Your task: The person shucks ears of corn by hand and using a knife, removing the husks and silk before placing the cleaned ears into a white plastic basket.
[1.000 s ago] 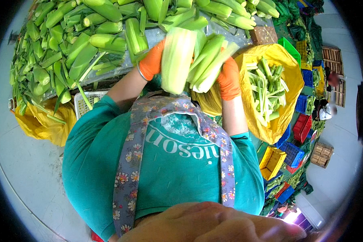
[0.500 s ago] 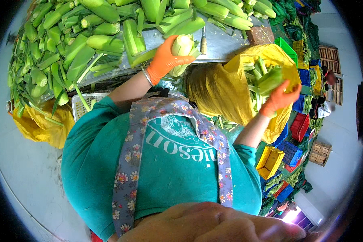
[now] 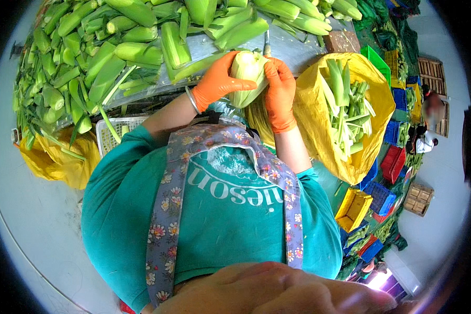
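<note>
Both my hands wear orange gloves and meet at one ear of corn [image 3: 247, 78] in pale green husk, held off the table's near edge. My left hand [image 3: 220, 81] wraps round its left side, thumb across the front. On the other side my right hand [image 3: 279, 91] pinches the husk near the cut end, fingers closed; the exact bit gripped is partly hidden. Just beyond, a knife [image 3: 267, 44] lies on the metal table [image 3: 201, 48]. To the right gapes a yellow sack [image 3: 374, 110] holding stripped husks [image 3: 350, 104].
Husked corn ears [image 3: 102, 68] heap over the table's left and far side. A brown block [image 3: 342, 42] sits at its right corner. A white basket [image 3: 104, 138] and another yellow sack [image 3: 63, 162] stand at left. Coloured crates [image 3: 353, 209] and wooden crates [image 3: 418, 199] line the right.
My right hand has come back left from the sack to the corn, and a piece of husk it was releasing now lies in the sack. My left hand still holds the ear.
</note>
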### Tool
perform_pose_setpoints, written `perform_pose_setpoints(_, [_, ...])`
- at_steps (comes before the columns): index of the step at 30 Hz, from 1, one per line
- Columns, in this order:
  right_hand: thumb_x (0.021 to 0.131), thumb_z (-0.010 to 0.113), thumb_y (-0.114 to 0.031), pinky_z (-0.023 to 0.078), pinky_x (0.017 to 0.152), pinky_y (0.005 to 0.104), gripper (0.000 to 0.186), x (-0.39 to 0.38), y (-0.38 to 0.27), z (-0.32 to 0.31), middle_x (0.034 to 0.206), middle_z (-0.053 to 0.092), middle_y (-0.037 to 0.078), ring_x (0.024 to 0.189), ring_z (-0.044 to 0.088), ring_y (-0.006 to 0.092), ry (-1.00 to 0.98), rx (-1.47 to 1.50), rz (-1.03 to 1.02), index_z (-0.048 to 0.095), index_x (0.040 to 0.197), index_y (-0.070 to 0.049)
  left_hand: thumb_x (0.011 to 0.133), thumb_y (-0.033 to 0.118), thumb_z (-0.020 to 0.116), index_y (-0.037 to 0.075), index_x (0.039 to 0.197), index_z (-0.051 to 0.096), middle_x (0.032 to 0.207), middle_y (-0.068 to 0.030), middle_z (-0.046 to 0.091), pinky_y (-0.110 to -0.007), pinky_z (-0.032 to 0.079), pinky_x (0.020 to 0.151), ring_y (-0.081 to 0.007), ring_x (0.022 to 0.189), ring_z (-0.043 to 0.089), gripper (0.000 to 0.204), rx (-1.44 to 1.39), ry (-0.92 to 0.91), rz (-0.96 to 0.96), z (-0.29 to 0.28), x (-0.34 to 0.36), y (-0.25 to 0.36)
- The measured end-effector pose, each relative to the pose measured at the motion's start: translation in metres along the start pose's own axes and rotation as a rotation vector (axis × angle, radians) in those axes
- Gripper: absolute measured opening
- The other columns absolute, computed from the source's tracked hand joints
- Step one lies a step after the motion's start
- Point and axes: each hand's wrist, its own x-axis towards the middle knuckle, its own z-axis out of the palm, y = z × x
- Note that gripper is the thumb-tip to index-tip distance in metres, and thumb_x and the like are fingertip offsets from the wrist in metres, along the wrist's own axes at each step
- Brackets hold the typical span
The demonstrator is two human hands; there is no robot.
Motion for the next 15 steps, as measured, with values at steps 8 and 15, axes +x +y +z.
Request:
perform_pose_setpoints(8, [0.097, 0.057, -0.011, 0.051, 0.096, 0.0366, 0.030, 0.021, -0.003, -0.053, 0.119, 0.065, 0.014, 0.105, 0.064, 0.0238, -0.085, 0.205, 0.029, 0.058, 0.123, 0.004, 0.090, 0.020, 0.069, -0.002, 0.141, 0.043, 0.130, -0.0134, 0.058, -0.037, 0.040, 0.107, -0.0238, 0.122, 0.055, 0.061, -0.562, -0.041, 0.171, -0.046, 0.005, 0.013])
perform_pose_setpoints(15, [0.099, 0.056, -0.023, 0.055, 0.088, 0.0368, 0.033, -0.003, -0.106, -0.213, 0.113, 0.065, 0.015, 0.101, 0.064, 0.0252, 0.603, -0.157, -0.657, 0.060, 0.121, 0.001, 0.094, 0.012, 0.061, -0.001, 0.148, 0.033, 0.134, -0.0177, 0.056, -0.042, 0.039, 0.112, -0.0290, 0.126, 0.053, 0.062, -0.567, 0.089, 0.345, -0.121, 0.003, 0.031])
